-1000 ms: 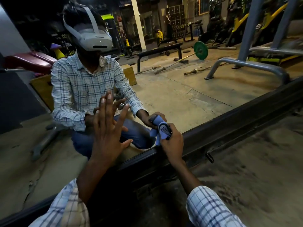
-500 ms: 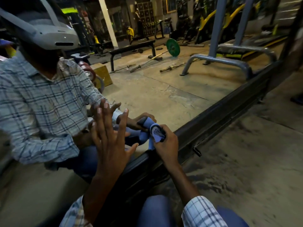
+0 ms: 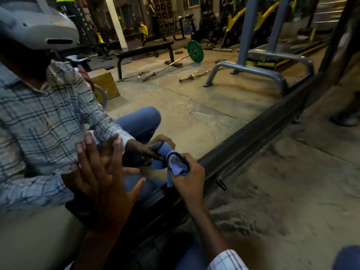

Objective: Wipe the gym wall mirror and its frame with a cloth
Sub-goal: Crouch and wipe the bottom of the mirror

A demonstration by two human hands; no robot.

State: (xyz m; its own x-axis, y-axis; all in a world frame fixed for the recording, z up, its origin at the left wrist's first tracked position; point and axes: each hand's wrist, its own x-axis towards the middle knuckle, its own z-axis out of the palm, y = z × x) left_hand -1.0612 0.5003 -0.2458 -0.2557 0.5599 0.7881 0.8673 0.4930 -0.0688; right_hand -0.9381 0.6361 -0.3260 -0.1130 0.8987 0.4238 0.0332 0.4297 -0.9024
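The wall mirror (image 3: pixel 204 106) fills the upper left and reflects the gym and me. Its dark metal frame (image 3: pixel 259 133) runs diagonally from lower left to upper right along the floor. My left hand (image 3: pixel 103 178) lies flat against the glass with fingers straight and spread. My right hand (image 3: pixel 187 174) grips a bunched blue cloth (image 3: pixel 176 164) and holds it against the glass just above the bottom frame rail. The cloth's reflection meets it in the mirror.
Dusty concrete floor (image 3: pixel 282 191) spreads to the right of the frame. A small dark bracket (image 3: pixel 221 183) sticks out of the frame near my right hand. A foot of another person (image 3: pixel 344 119) stands at the far right. Reflected benches, barbells and machines show in the glass.
The view has swung right and closer to the mirror. Both hands have kept their places: left flat on the glass, right holding the cloth low by the frame.
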